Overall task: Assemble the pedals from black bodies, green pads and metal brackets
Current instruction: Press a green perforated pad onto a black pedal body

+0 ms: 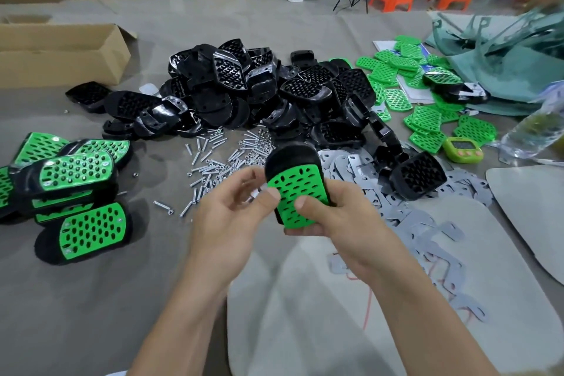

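Body (290,159) with pad (294,195) laid on, gripped by right hand (345,217) near screws (213,162). Left hand (232,220) fingers (251,175) curled, thumb at pad edge; whether something is pinched cannot be told. Few pedals (76,174) finished left of screws; many bodies (244,91), brackets (396,201) left to do.

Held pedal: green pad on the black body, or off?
On. The green pad lies flat on the black body; the right hand grips both, thumb on the pad. Screwed down or not: cannot tell.
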The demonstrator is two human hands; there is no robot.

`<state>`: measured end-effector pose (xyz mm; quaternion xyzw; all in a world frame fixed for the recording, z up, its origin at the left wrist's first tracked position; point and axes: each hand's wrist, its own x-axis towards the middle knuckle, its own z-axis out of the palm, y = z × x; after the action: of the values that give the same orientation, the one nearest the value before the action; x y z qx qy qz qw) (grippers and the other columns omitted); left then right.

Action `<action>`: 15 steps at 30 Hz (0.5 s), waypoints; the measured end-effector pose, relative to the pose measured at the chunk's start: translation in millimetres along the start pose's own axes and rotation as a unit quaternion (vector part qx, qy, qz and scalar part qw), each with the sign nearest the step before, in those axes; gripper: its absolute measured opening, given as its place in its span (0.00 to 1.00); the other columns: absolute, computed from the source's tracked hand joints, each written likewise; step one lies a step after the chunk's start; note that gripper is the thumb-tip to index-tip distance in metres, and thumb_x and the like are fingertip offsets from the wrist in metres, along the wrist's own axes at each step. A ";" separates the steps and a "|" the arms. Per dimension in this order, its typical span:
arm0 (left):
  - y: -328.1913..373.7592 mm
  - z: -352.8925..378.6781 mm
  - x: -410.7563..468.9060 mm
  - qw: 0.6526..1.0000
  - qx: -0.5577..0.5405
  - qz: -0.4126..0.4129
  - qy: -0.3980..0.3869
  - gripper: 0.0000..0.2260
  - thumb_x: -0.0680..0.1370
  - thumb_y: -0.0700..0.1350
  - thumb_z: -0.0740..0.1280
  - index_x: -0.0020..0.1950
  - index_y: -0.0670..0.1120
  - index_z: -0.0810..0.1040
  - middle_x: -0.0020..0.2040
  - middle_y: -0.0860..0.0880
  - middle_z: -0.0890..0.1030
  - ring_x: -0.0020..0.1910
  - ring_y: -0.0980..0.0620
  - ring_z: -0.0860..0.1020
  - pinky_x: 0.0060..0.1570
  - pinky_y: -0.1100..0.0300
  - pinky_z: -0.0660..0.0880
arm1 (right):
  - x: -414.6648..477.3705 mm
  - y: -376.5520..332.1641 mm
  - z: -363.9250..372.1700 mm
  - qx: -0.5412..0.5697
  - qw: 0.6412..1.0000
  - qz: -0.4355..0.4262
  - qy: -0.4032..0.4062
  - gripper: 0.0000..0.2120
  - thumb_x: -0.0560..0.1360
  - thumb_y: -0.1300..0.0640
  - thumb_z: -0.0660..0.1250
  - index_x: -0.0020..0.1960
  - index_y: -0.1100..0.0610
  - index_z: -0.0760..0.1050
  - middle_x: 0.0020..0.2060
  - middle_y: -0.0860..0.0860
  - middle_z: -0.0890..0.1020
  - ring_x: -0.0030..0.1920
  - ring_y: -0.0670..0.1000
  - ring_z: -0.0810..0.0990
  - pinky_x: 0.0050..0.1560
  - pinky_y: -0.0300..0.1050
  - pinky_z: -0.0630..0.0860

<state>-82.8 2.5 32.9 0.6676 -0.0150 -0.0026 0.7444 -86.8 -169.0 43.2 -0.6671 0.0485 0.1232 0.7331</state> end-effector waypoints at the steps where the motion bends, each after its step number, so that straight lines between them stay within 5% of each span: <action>1: 3.7 -3.4 3.6 0.999 0.037 0.003 -0.010 0.12 0.73 0.47 0.73 0.56 0.54 0.84 0.51 0.51 0.87 0.50 0.55 0.82 0.48 0.67 0.78 | -1.0 -2.2 -1.9 -0.009 1.000 -0.004 -0.010 0.08 0.81 0.66 0.66 0.58 0.62 0.81 0.48 0.57 0.87 0.47 0.57 0.86 0.44 0.50 0.84; 5: 11.8 -2.2 9.9 0.991 -0.088 -0.021 -0.094 0.16 0.77 0.40 0.69 0.64 0.50 0.82 0.56 0.44 0.87 0.55 0.46 0.85 0.49 0.59 0.80 | -5.4 -8.2 1.0 0.016 0.999 -0.014 -0.043 0.09 0.81 0.66 0.66 0.58 0.62 0.81 0.48 0.57 0.87 0.47 0.56 0.86 0.43 0.48 0.83; 8: 12.9 8.0 7.4 0.993 -0.109 -0.007 -0.045 0.15 0.77 0.37 0.68 0.59 0.50 0.86 0.54 0.45 0.87 0.52 0.47 0.86 0.46 0.60 0.81 | -7.0 -10.2 5.1 -0.017 1.000 -0.013 -0.022 0.10 0.79 0.67 0.68 0.58 0.59 0.81 0.46 0.55 0.87 0.46 0.55 0.87 0.43 0.48 0.84; 12: 6.0 15.8 2.5 0.996 -0.089 -0.016 0.016 0.18 0.80 0.30 0.64 0.58 0.50 0.86 0.52 0.46 0.88 0.51 0.47 0.86 0.46 0.56 0.83 | -2.3 -4.9 2.6 -0.153 0.984 -0.039 0.079 0.23 0.69 0.56 0.76 0.57 0.41 0.70 0.44 0.47 0.87 0.43 0.49 0.86 0.42 0.47 0.82; 15: 3.9 16.7 0.5 0.997 -0.070 -0.012 0.024 0.19 0.80 0.30 0.65 0.57 0.51 0.87 0.51 0.46 0.88 0.49 0.50 0.85 0.47 0.55 0.84 | 2.3 -5.8 3.1 -0.082 0.994 -0.055 0.053 0.17 0.73 0.51 0.71 0.61 0.41 0.77 0.47 0.48 0.87 0.49 0.48 0.85 0.50 0.48 0.82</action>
<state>-82.8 -13.7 38.6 0.6136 0.0105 0.0035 0.7895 -83.4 -166.1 48.5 -0.7318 0.0403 0.0506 0.6784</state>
